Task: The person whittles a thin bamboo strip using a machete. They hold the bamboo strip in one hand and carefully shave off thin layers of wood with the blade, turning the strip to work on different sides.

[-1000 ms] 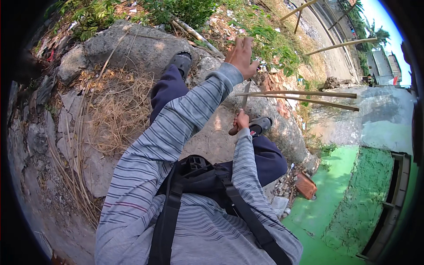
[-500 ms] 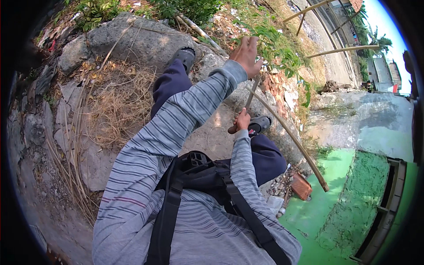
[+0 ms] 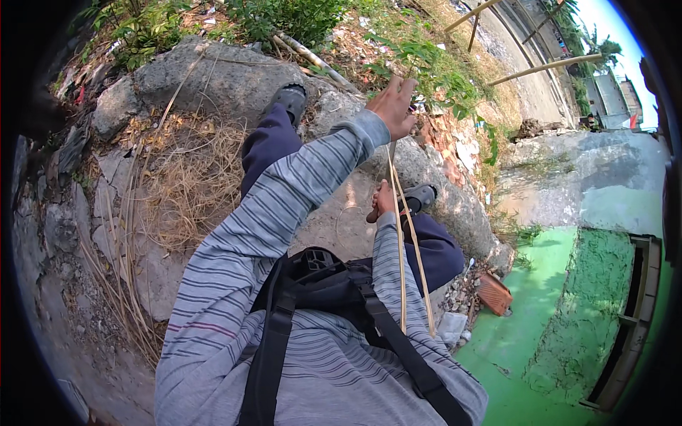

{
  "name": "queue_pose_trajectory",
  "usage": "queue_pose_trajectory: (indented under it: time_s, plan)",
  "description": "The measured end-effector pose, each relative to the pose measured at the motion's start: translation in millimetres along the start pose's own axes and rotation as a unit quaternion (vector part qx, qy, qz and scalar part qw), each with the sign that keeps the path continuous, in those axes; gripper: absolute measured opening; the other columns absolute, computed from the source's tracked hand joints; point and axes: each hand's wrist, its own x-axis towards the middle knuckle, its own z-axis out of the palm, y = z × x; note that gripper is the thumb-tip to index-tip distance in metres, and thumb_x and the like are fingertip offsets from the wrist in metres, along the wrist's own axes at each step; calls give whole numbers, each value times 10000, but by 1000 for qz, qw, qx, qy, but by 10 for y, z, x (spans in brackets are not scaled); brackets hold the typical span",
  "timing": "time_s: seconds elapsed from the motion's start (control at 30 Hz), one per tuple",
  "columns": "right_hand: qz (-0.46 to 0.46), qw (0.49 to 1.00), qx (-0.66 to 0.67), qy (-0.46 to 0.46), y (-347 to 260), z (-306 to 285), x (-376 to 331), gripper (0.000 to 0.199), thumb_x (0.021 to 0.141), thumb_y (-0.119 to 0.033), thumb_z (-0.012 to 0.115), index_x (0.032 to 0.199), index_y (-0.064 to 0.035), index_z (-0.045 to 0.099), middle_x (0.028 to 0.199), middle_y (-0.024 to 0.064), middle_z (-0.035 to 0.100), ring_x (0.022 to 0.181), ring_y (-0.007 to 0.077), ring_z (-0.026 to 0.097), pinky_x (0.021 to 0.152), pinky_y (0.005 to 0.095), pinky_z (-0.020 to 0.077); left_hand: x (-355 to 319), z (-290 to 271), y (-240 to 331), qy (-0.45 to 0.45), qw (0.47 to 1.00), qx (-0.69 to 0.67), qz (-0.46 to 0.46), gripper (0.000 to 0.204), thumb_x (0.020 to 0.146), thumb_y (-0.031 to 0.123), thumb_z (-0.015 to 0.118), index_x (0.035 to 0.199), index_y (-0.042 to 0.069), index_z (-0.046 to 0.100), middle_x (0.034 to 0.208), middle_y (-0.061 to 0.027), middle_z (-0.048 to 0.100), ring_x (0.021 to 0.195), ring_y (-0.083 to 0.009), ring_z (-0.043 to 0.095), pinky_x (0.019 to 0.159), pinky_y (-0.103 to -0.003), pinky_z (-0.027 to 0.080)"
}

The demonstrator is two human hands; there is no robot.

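Note:
My left hand [image 3: 393,106] is raised in front of me, pinching the top end of two thin, pale bamboo strips [image 3: 410,245]. The strips hang down past my right knee and end beside my right forearm. Lower down, my right hand [image 3: 384,201] touches the strips and is closed on a short brown-handled tool [image 3: 371,216]; its working end is hidden. Both arms wear grey striped sleeves. My legs in dark blue trousers stretch out over a grey rock [image 3: 213,78], with black shoes [image 3: 290,98] at their ends.
Dry grass [image 3: 185,177] and loose strips lie on the rock to my left. Green algae-covered water [image 3: 526,341] lies below on the right, with a red brick [image 3: 494,292] at its edge. Bamboo poles [image 3: 540,67] and weeds stand beyond. A black bag [image 3: 320,277] hangs on my chest.
The strips swung from lying out to the right, through a diagonal, to hanging down toward my body. My left hand stayed raised; my right hand kept its place by my knee.

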Motion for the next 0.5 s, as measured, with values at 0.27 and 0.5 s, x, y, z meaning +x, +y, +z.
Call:
queue_pose_trajectory:
  time_s: [0.27, 0.5]
  plan:
    - [-37, 999, -29, -27, 98, 15, 75, 489, 1033, -550, 478, 927, -77, 540, 586, 2, 470, 435, 142, 468, 411, 305, 406, -101, 64, 24, -89, 994, -8, 64, 693, 833, 166, 744, 1427, 87, 397, 1294, -216, 488, 1211, -431, 557, 1054, -474, 479]
    - [21, 998, -45, -45, 547, -176, 24, 505, 1028, -521, 486, 842, -56, 549, 576, 50, 528, 453, 182, 540, 437, 341, 459, -750, 170, 649, -406, 860, -144, 274, 820, 707, 13, 734, 1456, 120, 417, 1412, -167, 473, 1355, -377, 444, 1160, -500, 375]
